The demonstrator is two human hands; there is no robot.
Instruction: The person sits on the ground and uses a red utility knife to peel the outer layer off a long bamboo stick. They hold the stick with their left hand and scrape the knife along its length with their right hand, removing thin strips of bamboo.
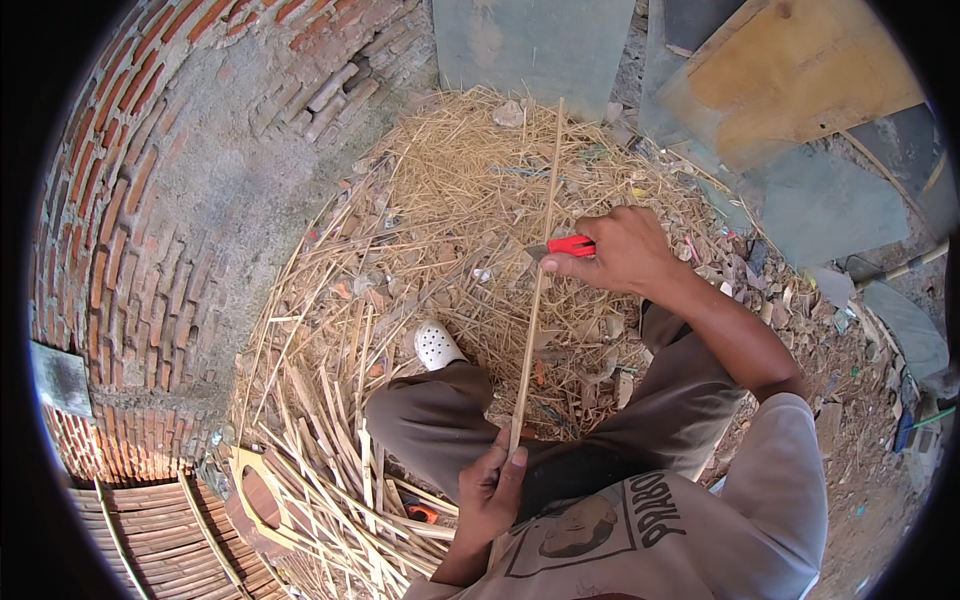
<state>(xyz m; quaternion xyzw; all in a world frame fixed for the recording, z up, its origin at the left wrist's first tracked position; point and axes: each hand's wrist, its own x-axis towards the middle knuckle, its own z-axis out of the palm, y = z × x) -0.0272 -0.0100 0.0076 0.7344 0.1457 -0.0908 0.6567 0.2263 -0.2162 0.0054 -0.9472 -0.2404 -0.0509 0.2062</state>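
A long, thin bamboo strip (535, 330) runs from my lap up and away over the shavings. My left hand (491, 490) grips its near end, thumb and fingers pinched round it. In my right hand (625, 248) is a red-handled utility knife (570, 246), fingers wrapped round the handle. Its blade lies against the strip, well up its length, and my right thumb rests beside the strip just below the blade. The fingertips under the handle are partly hidden.
Pale shavings (450, 160) and rubble cover the ground ahead. Loose bamboo strips (340, 490) are heaped at my left, beside a brick wall (120, 250). Grey sheets (530, 50) and a tan board (790, 80) lean at the back. A white clog (436, 345) shows beside my leg.
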